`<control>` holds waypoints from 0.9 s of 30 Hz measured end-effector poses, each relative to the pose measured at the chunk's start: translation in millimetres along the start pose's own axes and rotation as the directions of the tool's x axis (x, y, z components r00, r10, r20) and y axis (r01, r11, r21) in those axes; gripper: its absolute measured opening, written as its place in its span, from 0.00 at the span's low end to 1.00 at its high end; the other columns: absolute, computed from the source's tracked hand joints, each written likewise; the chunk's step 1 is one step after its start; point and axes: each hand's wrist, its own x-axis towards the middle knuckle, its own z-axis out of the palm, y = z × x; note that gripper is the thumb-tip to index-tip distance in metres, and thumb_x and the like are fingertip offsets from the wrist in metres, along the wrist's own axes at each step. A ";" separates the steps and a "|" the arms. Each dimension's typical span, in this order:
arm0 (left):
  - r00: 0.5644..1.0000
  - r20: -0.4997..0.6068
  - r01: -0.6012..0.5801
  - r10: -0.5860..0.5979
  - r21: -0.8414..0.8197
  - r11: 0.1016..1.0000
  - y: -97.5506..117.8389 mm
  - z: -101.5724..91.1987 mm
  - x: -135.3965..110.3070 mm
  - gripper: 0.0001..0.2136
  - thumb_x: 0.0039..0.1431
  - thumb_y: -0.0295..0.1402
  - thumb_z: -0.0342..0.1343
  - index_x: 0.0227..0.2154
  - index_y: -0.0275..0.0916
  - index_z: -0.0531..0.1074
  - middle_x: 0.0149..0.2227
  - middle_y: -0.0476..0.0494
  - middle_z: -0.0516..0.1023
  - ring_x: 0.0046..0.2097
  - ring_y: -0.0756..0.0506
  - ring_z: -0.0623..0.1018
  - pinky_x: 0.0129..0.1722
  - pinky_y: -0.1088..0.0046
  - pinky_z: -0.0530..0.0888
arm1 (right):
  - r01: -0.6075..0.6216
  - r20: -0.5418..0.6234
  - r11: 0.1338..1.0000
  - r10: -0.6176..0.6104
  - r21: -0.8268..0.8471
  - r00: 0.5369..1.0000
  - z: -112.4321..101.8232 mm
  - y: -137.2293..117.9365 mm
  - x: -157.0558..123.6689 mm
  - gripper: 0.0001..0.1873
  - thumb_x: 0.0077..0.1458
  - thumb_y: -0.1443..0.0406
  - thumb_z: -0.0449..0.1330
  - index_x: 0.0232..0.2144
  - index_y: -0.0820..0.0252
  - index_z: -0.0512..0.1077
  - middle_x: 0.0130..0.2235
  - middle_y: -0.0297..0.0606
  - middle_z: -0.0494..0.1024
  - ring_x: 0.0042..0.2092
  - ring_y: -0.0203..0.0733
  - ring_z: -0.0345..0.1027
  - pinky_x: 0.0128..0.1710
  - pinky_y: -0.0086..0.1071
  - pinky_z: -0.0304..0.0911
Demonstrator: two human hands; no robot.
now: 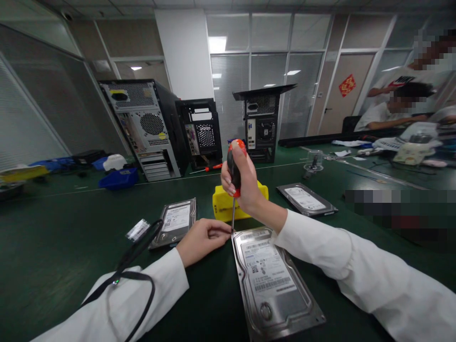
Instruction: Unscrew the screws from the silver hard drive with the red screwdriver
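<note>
My right hand (248, 183) is wrapped round the red and black handle of a screwdriver (233, 213), held upright, thumb near the handle's top. The screwdriver's tip meets the far left corner of a silver hard drive (272, 270), which lies label up in front of me. My left hand (203, 238) rests by that same corner, thumb and fingertips pinched close to the tip. Whatever is between those fingertips is too small to make out. Just behind the drive sits a yellow block-shaped object (223, 204), partly covered by my right hand.
More hard drives lie on the green table, one left (176, 218) and one right (306, 198). A small silver packet (138, 230) is beside the left one. Computer cases (153, 128) stand behind, with a second screwdriver (213, 167) and a blue tray (119, 179). People sit and stand far right.
</note>
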 end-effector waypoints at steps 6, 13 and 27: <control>1.000 0.009 0.014 -0.014 -0.030 0.999 -3.6 -2.0 2.0 0.11 0.50 0.29 0.57 0.36 0.31 0.74 0.38 0.39 0.79 0.42 0.44 0.78 0.46 0.67 0.73 | 0.058 -0.009 0.998 -0.058 0.039 0.998 -5.1 3.9 3.6 0.22 0.50 0.46 0.55 0.29 0.59 0.61 0.22 0.27 0.66 0.16 0.25 0.57 0.13 0.21 0.47; 0.998 0.053 0.019 -0.015 -0.072 0.997 3.4 1.1 0.1 0.13 0.49 0.28 0.57 0.39 0.31 0.73 0.42 0.39 0.78 0.44 0.44 0.77 0.48 0.67 0.72 | -0.050 0.074 0.996 0.044 0.078 0.996 -2.1 0.2 3.1 0.27 0.50 0.41 0.47 0.26 0.59 0.61 0.15 0.25 0.57 0.13 0.25 0.48 0.12 0.22 0.40; 0.995 -0.008 0.094 -0.096 -0.131 0.987 3.2 1.0 3.5 0.11 0.44 0.24 0.58 0.35 0.31 0.73 0.38 0.38 0.79 0.42 0.44 0.79 0.47 0.66 0.73 | -0.092 0.074 0.990 0.084 0.103 0.994 -8.1 3.8 8.6 0.30 0.52 0.41 0.42 0.27 0.60 0.64 0.15 0.25 0.57 0.12 0.25 0.46 0.12 0.22 0.39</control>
